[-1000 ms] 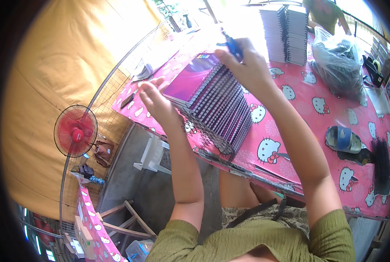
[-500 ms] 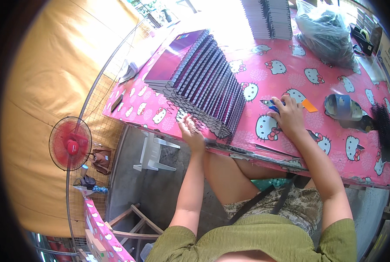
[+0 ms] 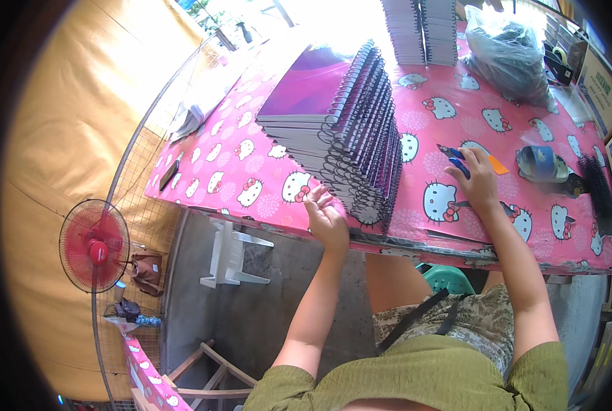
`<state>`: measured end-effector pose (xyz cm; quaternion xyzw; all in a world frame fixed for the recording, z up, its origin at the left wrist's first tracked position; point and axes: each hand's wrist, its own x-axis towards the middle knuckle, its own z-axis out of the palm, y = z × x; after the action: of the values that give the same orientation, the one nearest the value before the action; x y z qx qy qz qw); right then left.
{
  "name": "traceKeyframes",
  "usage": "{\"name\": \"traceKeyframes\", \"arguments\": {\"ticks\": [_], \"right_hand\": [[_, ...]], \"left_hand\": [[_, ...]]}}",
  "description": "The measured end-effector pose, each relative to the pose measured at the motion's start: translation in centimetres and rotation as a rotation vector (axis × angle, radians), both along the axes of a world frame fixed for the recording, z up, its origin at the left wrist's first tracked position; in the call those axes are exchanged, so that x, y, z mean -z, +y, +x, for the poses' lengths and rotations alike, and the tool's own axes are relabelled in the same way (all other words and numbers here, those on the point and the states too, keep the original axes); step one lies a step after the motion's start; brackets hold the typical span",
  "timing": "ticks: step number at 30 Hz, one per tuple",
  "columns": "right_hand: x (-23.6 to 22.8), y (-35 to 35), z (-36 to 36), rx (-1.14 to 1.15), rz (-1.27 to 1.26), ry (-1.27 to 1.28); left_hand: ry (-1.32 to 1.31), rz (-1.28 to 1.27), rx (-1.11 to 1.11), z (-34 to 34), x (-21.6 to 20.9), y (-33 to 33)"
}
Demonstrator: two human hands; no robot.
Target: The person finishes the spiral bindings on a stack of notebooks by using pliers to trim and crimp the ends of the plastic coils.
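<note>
Table (image 3: 469, 109), pink printed cover, carries everything below. Magenta-covered spiral notebook stack (image 3: 340, 123) sits at its near edge, between the hands, wire bindings facing right. Behind it, two tall spiral-bound piles (image 3: 437, 34); clear bag (image 3: 510, 58) of dark stuff just right of those. Left hand (image 3: 328, 218) loosely curled, nothing visible in it, beside stack's lower left; contact unclear. Right hand (image 3: 480, 179) on blue-handled tool (image 3: 459, 164), can't tell if gripping or resting. Orange slip (image 3: 498, 165) beside it
</note>
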<state>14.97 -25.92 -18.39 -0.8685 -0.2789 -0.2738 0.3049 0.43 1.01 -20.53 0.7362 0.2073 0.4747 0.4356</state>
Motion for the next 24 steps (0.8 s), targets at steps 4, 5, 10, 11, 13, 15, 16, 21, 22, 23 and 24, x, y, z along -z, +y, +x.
{"name": "traceKeyframes", "arguments": {"ticks": [4, 5, 10, 11, 13, 15, 16, 21, 22, 23, 24], "right_hand": [[0.1, 0.0, 0.1, 0.029, -0.006, -0.031], [-0.1, 0.0, 0.2, 0.023, -0.022, -0.045], [0.0, 0.9, 0.3, -0.009, 0.003, -0.054], [-0.2, 1.0, 0.2, -0.013, 0.024, -0.050], [-0.5, 0.9, 0.1, -0.033, 0.047, -0.011], [-0.6, 0.9, 0.1, -0.062, 0.074, 0.021], [-0.7, 0.9, 0.0, -0.081, 0.091, 0.035], [-1.1, 0.3, 0.4, -0.203, 0.145, 0.112], [-1.0, 0.1, 0.6, -0.223, 0.162, 0.149], [-1.0, -0.1, 0.6, -0.242, 0.177, 0.186], [-1.2, -0.3, 0.7, -0.262, 0.195, 0.219]], "left_hand": [[0.084, -0.003, -0.042, 0.2, 0.3, -0.1], [0.113, 0.007, -0.047, 0.2, 0.2, -0.2], [0.153, 0.129, -0.099, -0.4, 0.7, 0.8], [0.276, 0.110, -0.118, -0.7, 1.0, 1.1], [0.307, 0.074, -0.138, -0.5, -0.3, 0.3], [0.240, 0.073, -0.132, -0.5, -0.3, 0.2], [0.200, 0.143, -0.160, -0.4, 0.1, 0.4], [0.166, 0.241, -0.255, 0.3, 1.1, 0.8], [0.221, 0.173, -0.247, 0.1, 1.0, 0.8], [0.207, 0.145, -0.253, 0.1, 0.8, 0.6], [0.187, 0.122, -0.262, 0.1, 0.3, 0.3]]}}
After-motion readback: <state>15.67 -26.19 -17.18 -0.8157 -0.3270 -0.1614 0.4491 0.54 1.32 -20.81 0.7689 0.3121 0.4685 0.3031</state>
